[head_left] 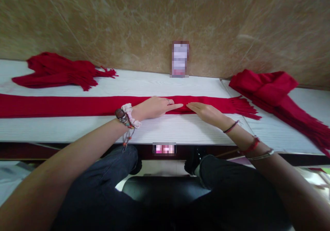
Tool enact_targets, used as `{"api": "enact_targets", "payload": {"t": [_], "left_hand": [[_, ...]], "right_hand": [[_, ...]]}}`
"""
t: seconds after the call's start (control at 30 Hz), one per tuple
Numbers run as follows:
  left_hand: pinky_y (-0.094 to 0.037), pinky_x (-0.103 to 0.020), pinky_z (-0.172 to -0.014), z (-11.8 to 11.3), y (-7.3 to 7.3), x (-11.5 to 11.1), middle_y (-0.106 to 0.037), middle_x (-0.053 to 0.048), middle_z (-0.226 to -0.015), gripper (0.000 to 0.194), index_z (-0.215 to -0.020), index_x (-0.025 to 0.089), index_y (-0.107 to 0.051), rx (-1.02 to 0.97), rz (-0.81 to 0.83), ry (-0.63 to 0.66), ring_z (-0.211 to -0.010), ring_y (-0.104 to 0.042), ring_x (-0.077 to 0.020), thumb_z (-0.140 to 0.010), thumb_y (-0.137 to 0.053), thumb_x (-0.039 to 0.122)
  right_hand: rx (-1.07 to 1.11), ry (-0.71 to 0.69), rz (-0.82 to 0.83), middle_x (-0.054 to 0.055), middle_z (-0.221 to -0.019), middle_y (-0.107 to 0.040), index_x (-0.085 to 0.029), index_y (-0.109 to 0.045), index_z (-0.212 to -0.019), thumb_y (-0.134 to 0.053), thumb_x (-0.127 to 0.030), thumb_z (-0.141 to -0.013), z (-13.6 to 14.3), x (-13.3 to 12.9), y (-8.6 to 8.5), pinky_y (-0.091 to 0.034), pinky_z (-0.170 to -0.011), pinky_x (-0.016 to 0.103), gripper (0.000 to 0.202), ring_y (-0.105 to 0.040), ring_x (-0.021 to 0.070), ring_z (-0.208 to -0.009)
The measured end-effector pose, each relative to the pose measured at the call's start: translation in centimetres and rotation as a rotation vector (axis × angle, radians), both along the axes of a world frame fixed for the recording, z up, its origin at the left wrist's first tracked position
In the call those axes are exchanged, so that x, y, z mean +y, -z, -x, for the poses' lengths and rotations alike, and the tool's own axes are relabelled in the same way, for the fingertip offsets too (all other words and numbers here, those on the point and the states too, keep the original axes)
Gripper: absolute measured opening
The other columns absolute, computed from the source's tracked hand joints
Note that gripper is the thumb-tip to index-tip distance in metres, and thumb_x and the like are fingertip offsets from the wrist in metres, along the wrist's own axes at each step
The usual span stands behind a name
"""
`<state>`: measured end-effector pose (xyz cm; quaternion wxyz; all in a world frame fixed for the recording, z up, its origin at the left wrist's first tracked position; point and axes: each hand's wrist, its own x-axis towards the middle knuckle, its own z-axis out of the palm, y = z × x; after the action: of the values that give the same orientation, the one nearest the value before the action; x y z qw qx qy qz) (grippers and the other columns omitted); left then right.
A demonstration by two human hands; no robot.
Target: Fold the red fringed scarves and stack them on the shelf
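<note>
A long red scarf [64, 106] lies stretched flat across the white table, its fringe spread at the right end. My left hand [156, 107] rests on the scarf near the middle, index finger stretched out to the right and a ring on one finger. Just right of it, my right hand [206, 112] lies on the scarf with its fingers straight and flat, pointing left. The fingertips of the two hands are close but apart. Neither hand grips the cloth.
A crumpled red scarf [59, 71] lies at the back left, another loosely folded red scarf [270, 90] at the right. A blurred-out phone-like item [179, 59] leans on the brown marbled wall [116, 24]. The white table [206, 129] has a seam on the right.
</note>
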<state>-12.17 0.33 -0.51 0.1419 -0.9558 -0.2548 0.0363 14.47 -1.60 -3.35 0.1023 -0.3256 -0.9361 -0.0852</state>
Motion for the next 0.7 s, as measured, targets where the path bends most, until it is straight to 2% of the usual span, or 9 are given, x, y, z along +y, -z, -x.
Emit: {"api": "enact_targets", "payload": {"t": [0.1, 0.2, 0.4, 0.53, 0.63, 0.7], "left_hand": [[-0.047, -0.027, -0.082, 0.2, -0.1, 0.2, -0.054, -0.011, -0.130, 0.057, -0.143, 0.021, -0.032, -0.028, 0.034, -0.047, -0.107, -0.059, -0.0176, -0.089, -0.031, 0.004], [-0.041, -0.029, -0.099, 0.5, 0.1, 0.0, -0.041, -0.011, -0.144, 0.058, -0.143, 0.017, -0.031, -0.091, 0.053, -0.069, -0.125, -0.047, -0.0167, -0.088, -0.027, -0.001], [-0.034, -0.034, -0.108, 0.1, 0.8, -2.2, -0.034, -0.018, -0.146, 0.056, -0.138, 0.006, -0.038, -0.011, 0.079, -0.150, -0.136, -0.032, -0.0210, -0.085, -0.024, -0.006], [-0.034, -0.039, -0.108, -0.2, 0.9, -2.7, -0.029, -0.017, -0.149, 0.057, -0.142, 0.013, -0.032, -0.018, 0.084, -0.153, -0.139, -0.025, -0.0237, -0.087, -0.026, -0.003], [-0.034, -0.046, -0.107, -0.3, 0.8, -2.4, -0.021, -0.011, -0.153, 0.059, -0.145, 0.020, -0.028, -0.022, 0.153, -0.178, -0.141, -0.017, -0.0276, -0.089, -0.027, 0.001], [-0.031, -0.048, -0.108, -0.4, 0.7, -2.0, -0.018, -0.009, -0.154, 0.061, -0.145, 0.020, -0.027, -0.008, 0.219, -0.211, -0.142, -0.013, -0.0270, -0.088, -0.026, 0.000]], "right_hand": [[0.090, 0.049, -0.017, 0.015, -0.126, -0.060, -0.009, -0.055, -0.125, -0.035, -0.003, -0.089, -0.2, -0.1, 0.0, -0.048, -0.099, 0.040, 0.042, -0.055, 0.0211, -0.118], [0.198, 0.094, -0.053, 0.015, -0.129, -0.057, -0.008, -0.055, -0.126, -0.034, -0.003, -0.089, -0.4, -0.4, 0.2, -0.048, -0.100, 0.039, 0.042, -0.054, 0.0211, -0.120], [0.082, -0.008, 0.031, 0.017, -0.125, -0.060, -0.005, -0.057, -0.123, -0.038, -0.005, -0.089, -0.8, -1.1, 0.5, -0.048, -0.100, 0.040, 0.038, -0.057, 0.0225, -0.116], [0.088, 0.008, 0.019, 0.016, -0.126, -0.059, -0.006, -0.056, -0.124, -0.038, -0.005, -0.089, -1.0, -1.1, 0.7, -0.046, -0.101, 0.041, 0.039, -0.056, 0.0225, -0.117], [0.121, 0.027, 0.013, 0.016, -0.124, -0.060, -0.006, -0.056, -0.124, -0.039, -0.006, -0.089, -1.2, -0.9, 0.9, -0.048, -0.100, 0.040, 0.039, -0.056, 0.0224, -0.117], [0.140, 0.030, 0.009, 0.016, -0.123, -0.062, -0.007, -0.057, -0.123, -0.040, -0.007, -0.090, -1.4, -0.8, 1.0, -0.049, -0.098, 0.040, 0.038, -0.057, 0.0220, -0.115]]}}
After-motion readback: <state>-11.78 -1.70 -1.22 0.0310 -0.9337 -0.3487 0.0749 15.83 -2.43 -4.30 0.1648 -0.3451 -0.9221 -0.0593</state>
